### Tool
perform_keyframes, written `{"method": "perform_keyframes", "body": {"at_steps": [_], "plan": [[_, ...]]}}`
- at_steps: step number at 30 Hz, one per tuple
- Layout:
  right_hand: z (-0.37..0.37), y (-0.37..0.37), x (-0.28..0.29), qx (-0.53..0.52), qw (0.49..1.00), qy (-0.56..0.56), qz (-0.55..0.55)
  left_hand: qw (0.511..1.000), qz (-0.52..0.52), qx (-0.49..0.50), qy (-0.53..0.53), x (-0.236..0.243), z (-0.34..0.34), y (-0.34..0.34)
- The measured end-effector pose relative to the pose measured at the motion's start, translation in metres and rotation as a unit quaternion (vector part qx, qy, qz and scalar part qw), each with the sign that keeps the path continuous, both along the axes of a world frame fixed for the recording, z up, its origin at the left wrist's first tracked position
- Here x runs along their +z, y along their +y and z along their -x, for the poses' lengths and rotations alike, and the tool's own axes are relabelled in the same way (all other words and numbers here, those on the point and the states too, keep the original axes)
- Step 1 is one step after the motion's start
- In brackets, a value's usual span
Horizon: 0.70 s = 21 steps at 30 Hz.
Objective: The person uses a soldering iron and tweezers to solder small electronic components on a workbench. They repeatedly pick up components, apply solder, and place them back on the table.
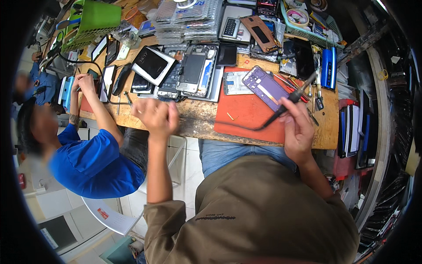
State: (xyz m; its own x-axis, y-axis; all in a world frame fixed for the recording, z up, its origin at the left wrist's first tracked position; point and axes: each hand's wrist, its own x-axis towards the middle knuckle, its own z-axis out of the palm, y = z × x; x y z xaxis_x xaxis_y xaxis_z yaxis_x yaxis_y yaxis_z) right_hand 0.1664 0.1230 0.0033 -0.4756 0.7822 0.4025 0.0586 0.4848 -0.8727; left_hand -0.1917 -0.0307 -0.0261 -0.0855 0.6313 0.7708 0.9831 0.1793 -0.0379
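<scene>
1. Nearest to the camera is my brown shirt [272, 207], and beyond it my blue jeans [220, 154] are under the edge of the wooden table [189, 126].
2. My right hand [298, 130] is grasping a soldering iron [295, 95] by its dark handle; its tip points up and to the right, and its black cable [239, 126] runs to the left over the red mat [233, 101].
3. The purple phone frame [259, 86] lies on this mat, beyond the iron. I cannot tell if they touch.
4. A pale phone part [235, 83] lies just beside it, on the left.
5. My left hand [156, 116] is raised near the table edge with bent fingers; their tips are hidden, so I cannot tell whether it grips something.
6. Beyond this hand are opened phones [195, 68] and a stack of bubble-wrap packets [189, 26].
7. On my left sits a person in a blue shirt [99, 163], with both hands at the table.
</scene>
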Motion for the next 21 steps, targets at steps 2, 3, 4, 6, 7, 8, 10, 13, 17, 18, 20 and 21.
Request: {"method": "perform_keyframes", "body": {"at_steps": [2, 3, 4, 6, 7, 8, 10, 13, 17, 18, 20, 21], "plan": [[0.016, -0.011, -0.005, 0.061, 0.984, 0.106, 0.132, 0.998, -0.022, 0.031, 0.043, 0.022, 0.035, 0.019], [0.027, -0.018, -0.010, 0.064, 0.971, 0.143, 0.180, 0.998, -0.027, 0.025, 0.053, 0.034, 0.050, 0.029], [0.040, -0.025, -0.015, 0.051, 0.964, 0.165, 0.204, 0.998, -0.027, 0.024, 0.056, 0.045, 0.060, 0.039], [0.069, -0.036, -0.028, 0.030, 0.941, 0.210, 0.265, 0.997, -0.027, 0.024, 0.066, 0.066, 0.072, 0.058], [0.082, -0.041, -0.035, 0.030, 0.937, 0.212, 0.275, 0.993, -0.011, 0.064, 0.101, 0.074, 0.075, 0.065], [0.094, -0.046, -0.040, 0.029, 0.934, 0.213, 0.286, 0.992, -0.011, 0.068, 0.108, 0.081, 0.073, 0.066], [0.115, -0.059, -0.051, 0.039, 0.920, 0.247, 0.300, 0.990, -0.006, 0.080, 0.114, 0.088, 0.062, 0.066], [0.134, -0.072, -0.060, 0.041, 0.929, 0.219, 0.296, 0.993, 0.074, 0.001, -0.096, 0.078, 0.013, 0.026], [0.143, -0.088, -0.062, 0.079, 0.917, 0.193, 0.339, 0.937, 0.142, -0.081, -0.307, 0.035, -0.059, -0.017], [0.146, -0.092, -0.062, 0.090, 0.915, 0.203, 0.337, 0.946, 0.124, -0.074, -0.292, 0.024, -0.061, -0.018], [0.150, -0.099, -0.062, 0.113, 0.916, 0.182, 0.339, 0.956, 0.093, -0.051, -0.274, 0.005, -0.065, -0.022], [0.152, -0.103, -0.061, 0.121, 0.920, 0.176, 0.327, 0.951, 0.090, -0.044, -0.292, -0.001, -0.061, -0.025]]}}
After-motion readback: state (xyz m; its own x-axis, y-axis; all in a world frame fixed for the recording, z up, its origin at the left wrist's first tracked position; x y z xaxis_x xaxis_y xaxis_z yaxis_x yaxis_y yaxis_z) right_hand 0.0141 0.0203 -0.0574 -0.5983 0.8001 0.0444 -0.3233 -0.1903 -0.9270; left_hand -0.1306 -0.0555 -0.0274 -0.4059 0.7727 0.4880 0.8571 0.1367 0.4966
